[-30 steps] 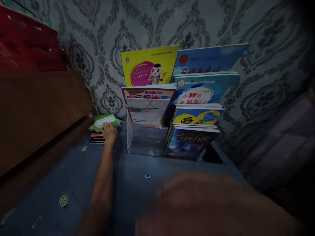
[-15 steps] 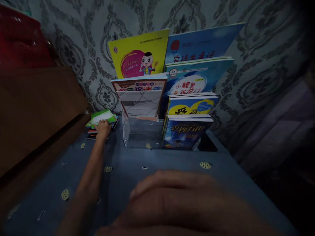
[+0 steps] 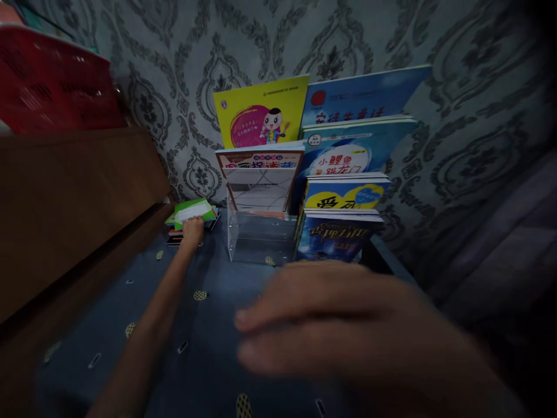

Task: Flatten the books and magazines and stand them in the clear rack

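At the far left of the cloth-covered table, my left hand (image 3: 193,231) is curled closed at the near edge of a green book (image 3: 185,210). That book, with a pale label area, tops a small stack; its pages and my fingertips are partly hidden. My right hand (image 3: 331,325) is large and blurred in the foreground, fingers stretched forward and slightly apart, with nothing seen in it. Beyond it stands a clear acrylic book rack (image 3: 256,238). It carries a yellow book (image 3: 252,119), a brown-bordered book (image 3: 261,159), a teal book (image 3: 383,136) and dark blue books (image 3: 335,238).
A brown wooden cabinet (image 3: 78,203) borders the table on the left, with a red basket (image 3: 56,87) on top. Patterned wallpaper (image 3: 200,168) is behind the rack. A dark flat object (image 3: 378,260) lies right of the rack. The blue tablecloth (image 3: 209,331) has pineapple prints.
The view has shifted, so the rack and stack appear further right and slightly lower. My right hand has risen in view, its fingers more separated. My left hand remains at the stack, fingers more curled.
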`<state>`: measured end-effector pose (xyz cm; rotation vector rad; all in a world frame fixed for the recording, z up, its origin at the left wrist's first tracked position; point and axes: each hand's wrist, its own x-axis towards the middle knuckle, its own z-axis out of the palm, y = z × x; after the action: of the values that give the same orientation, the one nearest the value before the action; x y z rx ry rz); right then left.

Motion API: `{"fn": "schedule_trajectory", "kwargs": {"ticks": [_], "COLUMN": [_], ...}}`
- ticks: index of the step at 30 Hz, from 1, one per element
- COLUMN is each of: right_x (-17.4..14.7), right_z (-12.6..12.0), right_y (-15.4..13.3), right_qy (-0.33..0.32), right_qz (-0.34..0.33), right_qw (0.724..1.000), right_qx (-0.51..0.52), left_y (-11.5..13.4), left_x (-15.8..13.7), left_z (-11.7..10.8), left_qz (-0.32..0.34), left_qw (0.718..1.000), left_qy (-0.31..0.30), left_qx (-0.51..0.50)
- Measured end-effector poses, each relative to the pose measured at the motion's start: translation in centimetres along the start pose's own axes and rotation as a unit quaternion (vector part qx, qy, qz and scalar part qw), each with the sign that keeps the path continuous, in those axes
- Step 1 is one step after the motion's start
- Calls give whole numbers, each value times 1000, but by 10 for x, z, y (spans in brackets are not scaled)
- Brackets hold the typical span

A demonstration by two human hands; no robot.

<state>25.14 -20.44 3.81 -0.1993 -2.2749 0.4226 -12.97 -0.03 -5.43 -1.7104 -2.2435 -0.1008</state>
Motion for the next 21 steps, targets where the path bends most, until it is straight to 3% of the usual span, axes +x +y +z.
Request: {"fn": "schedule_trajectory", "kwargs": {"ticks": [3, 5, 7, 10, 13, 17, 21], "right_x": [60, 61, 38, -10, -45, -67, -73], "right_z": [35, 67, 97, 126, 136, 137, 141], "right_y": [20, 38, 59, 86, 103, 110, 109], "right_qy": [-94, -160, -200, -195, -167, -104, -94], "right_qz": [-21, 8, 60, 120, 133, 117, 109], "right_qw": [994, 986, 978, 972, 974, 984, 986], "right_qx": [50, 46, 8, -49, -78, -84, -81], "left_y": [2, 3, 3, 0, -3, -1, 5], "left_x": [-7, -15, -24, -42, -62, -94, -128], "left_z": [-6, -10, -13, -14, -13, -11, -8], "left_qz": [12, 20, 33, 53, 70, 95, 118], "left_qw": [1000, 999, 999, 997, 996, 992, 988], "left_qy": [-8, -11, -11, -11, -17, -34, -57], "left_qx": [16, 24, 33, 48, 61, 73, 78]}}
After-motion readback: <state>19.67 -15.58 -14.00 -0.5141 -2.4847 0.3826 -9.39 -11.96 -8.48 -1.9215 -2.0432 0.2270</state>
